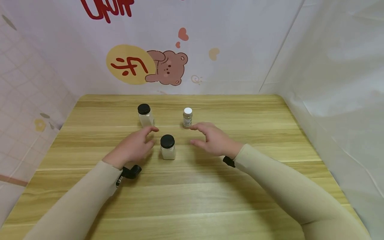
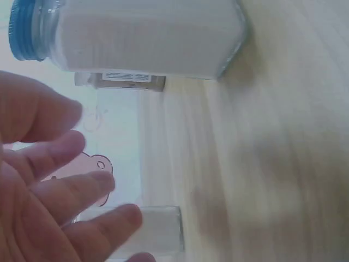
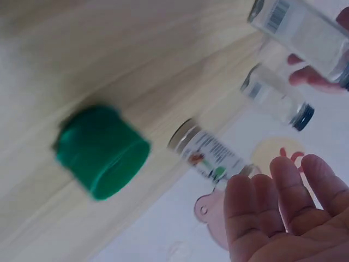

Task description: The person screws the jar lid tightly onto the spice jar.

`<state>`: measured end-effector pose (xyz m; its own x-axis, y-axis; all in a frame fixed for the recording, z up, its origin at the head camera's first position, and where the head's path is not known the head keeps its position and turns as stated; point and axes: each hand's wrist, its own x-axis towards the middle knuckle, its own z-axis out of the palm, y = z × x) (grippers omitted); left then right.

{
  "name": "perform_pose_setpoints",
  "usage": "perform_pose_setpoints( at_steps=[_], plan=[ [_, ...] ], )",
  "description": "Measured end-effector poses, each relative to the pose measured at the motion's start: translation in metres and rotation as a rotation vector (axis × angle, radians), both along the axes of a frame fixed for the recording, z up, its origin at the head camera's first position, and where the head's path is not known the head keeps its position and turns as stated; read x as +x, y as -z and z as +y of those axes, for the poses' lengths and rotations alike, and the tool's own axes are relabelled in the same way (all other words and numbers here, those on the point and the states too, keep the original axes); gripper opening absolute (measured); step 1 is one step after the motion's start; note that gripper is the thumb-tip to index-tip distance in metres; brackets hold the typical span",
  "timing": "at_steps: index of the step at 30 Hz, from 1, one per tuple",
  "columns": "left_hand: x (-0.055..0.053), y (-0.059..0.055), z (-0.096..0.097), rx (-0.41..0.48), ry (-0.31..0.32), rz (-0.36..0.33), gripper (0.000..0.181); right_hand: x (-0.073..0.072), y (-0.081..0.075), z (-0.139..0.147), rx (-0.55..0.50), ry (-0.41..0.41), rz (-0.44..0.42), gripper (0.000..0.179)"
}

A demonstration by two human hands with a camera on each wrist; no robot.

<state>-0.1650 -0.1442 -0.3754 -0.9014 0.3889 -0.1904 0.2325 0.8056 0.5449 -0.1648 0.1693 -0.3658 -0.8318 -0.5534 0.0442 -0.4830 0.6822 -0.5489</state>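
My left hand (image 1: 133, 146), fingers apart and bent a little, is just left of a square clear jar (image 1: 168, 153) with a black lid and pale contents. Beyond that hand stands a similar black-lidded jar (image 1: 146, 119), its base partly covered by the fingers. My right hand (image 1: 216, 140) hovers over the table with thumb and fingers spread and nothing between them. Close to its fingertips in the head view is a small labelled bottle (image 1: 187, 120) with a white cap. The right wrist view adds a green, hollow, cup-like piece (image 3: 103, 153), hidden in the head view.
The wood-grain table (image 1: 192, 200) reaches back to a white sheet (image 1: 240, 60) printed with a bear and hearts. More sheeting hangs along the left and right sides. Each wrist wears a small black camera (image 1: 132, 171).
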Motion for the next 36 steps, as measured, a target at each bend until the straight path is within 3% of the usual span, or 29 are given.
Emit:
perform_pose_setpoints(
  at_steps=[9, 22, 29, 36],
  plan=[
    [-0.012, -0.009, 0.005, 0.100, 0.023, 0.002, 0.055, -0.006, 0.001, 0.026, 0.189, 0.086, -0.065, 0.068],
    [-0.046, 0.005, 0.017, 0.222, 0.113, -0.111, 0.073, -0.007, 0.009, 0.042, 0.339, 0.168, -0.137, 0.076],
    [-0.062, 0.007, 0.027, 0.207, 0.090, -0.151, 0.084, -0.007, 0.009, 0.043, 0.374, 0.183, -0.184, 0.078],
    [-0.074, 0.009, 0.039, 0.160, 0.108, -0.164, 0.087, -0.007, 0.012, 0.045, 0.379, 0.189, -0.202, 0.075]
  ],
)
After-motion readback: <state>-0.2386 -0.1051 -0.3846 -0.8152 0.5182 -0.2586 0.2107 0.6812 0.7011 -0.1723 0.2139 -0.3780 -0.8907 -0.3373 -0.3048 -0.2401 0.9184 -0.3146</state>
